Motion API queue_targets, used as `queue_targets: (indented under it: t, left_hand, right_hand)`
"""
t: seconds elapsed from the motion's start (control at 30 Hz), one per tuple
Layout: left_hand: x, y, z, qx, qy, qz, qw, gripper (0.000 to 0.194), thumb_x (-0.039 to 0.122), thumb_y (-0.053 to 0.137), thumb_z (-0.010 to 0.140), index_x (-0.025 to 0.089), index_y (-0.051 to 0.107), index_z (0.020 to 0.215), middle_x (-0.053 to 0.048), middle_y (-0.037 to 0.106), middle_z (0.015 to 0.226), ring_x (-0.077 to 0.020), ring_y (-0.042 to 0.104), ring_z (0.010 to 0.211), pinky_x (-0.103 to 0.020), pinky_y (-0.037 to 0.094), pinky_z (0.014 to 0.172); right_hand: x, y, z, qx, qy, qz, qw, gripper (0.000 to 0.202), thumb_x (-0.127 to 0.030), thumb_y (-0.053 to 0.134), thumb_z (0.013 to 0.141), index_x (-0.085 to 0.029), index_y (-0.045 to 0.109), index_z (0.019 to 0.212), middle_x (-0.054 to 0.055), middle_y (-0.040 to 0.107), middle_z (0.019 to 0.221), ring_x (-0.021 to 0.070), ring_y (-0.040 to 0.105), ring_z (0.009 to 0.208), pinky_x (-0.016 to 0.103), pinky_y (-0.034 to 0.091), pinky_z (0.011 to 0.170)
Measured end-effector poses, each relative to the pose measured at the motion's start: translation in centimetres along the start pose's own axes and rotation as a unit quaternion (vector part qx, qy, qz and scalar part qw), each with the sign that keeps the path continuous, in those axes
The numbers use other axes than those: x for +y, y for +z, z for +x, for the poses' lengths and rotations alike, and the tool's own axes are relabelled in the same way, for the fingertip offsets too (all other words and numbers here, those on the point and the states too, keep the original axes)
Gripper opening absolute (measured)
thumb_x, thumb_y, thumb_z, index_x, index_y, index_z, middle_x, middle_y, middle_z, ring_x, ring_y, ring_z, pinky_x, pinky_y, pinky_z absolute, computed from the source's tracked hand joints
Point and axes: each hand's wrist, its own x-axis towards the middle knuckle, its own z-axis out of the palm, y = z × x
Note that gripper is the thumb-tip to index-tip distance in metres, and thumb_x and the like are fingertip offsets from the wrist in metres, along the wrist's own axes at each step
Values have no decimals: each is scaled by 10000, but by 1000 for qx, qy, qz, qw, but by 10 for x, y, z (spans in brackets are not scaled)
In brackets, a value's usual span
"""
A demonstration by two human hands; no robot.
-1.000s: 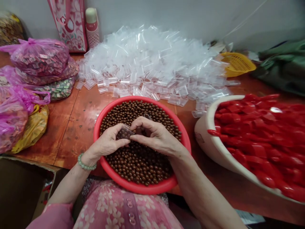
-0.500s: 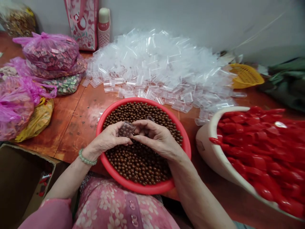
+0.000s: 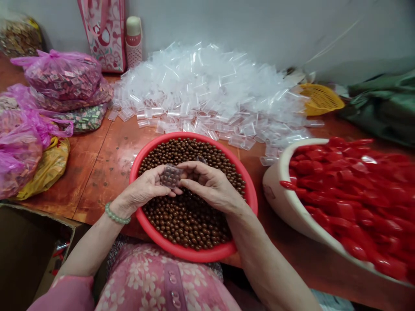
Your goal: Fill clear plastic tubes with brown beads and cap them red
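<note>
Above the red basin (image 3: pixel 254 203) of shiny brown balls (image 3: pixel 194 229), my left hand (image 3: pixel 147 185) grips a small clear plastic case (image 3: pixel 171 176) between thumb and fingers. Rows of brown balls show through its face. My right hand (image 3: pixel 207 181) is beside the case, thumb and fingertips pinched together at its right edge; what they hold is hidden. A small clear piece (image 3: pixel 202 159) shows just behind the right knuckles, over the balls.
Clear plastic sleeves (image 3: pixel 207 90) lie heaped behind the basin. To the right stands a white bucket (image 3: pixel 279 190) of red plastic pieces (image 3: pixel 350 203). A yellow basket (image 3: pixel 320 99), filled pink bags (image 3: pixel 65 80), a bottle (image 3: pixel 134 43) and a cardboard box (image 3: pixel 29 242) surround the work.
The clear case has been tilted so its face with the rows of balls shows more squarely. Both hands stay over the basin, and the whole view has shifted slightly.
</note>
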Motion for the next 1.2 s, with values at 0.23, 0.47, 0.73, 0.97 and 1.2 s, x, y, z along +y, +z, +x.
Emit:
queue_targets:
  t: [0.23, 0.47, 0.73, 0.97, 1.2]
  left_hand:
    - [2, 0, 0, 25, -18, 3, 1000, 409, 116, 717, 696, 132, 584, 1083, -68, 693, 963, -138, 691, 813, -247, 516, 743]
    - [5, -2, -1, 41, -40, -25, 998, 399, 384, 747, 766, 162, 627, 1075, -56, 688, 923, -154, 690, 820, -244, 553, 691]
    - [26, -2, 5, 109, -68, -33, 991, 297, 427, 653, 808, 138, 725, 814, -73, 688, 811, -168, 664, 711, -201, 524, 508]
    - [31, 13, 2, 197, -63, 7, 978, 224, 316, 783, 640, 131, 730, 755, -66, 667, 832, -196, 646, 717, -214, 532, 502]
    - [37, 28, -3, 225, -52, 24, 973, 238, 214, 813, 516, 143, 688, 705, -38, 635, 760, -196, 636, 767, -195, 576, 529]
  right_hand:
    - [18, -10, 3, 55, 44, 12, 997, 246, -226, 615, 757, -214, 612, 1003, 47, 657, 998, 192, 628, 979, 368, 500, 924]
    - [-3, -18, -16, 191, 2, -65, 979, 121, -279, 587, 844, -222, 665, 916, 35, 686, 914, 190, 636, 870, 342, 510, 823]
    - [40, -53, -99, 486, 14, -264, 833, 159, -254, 454, 924, -222, 609, 918, 56, 661, 882, 201, 632, 841, 367, 522, 821]
    - [117, -60, -119, 453, 81, -312, 831, 256, -235, 444, 874, -160, 620, 1043, 136, 657, 1005, 244, 622, 941, 439, 526, 868]
    - [141, -90, -93, 359, 164, -355, 848, 400, -254, 543, 842, -116, 587, 1215, 176, 619, 1164, 290, 557, 1062, 469, 466, 957]
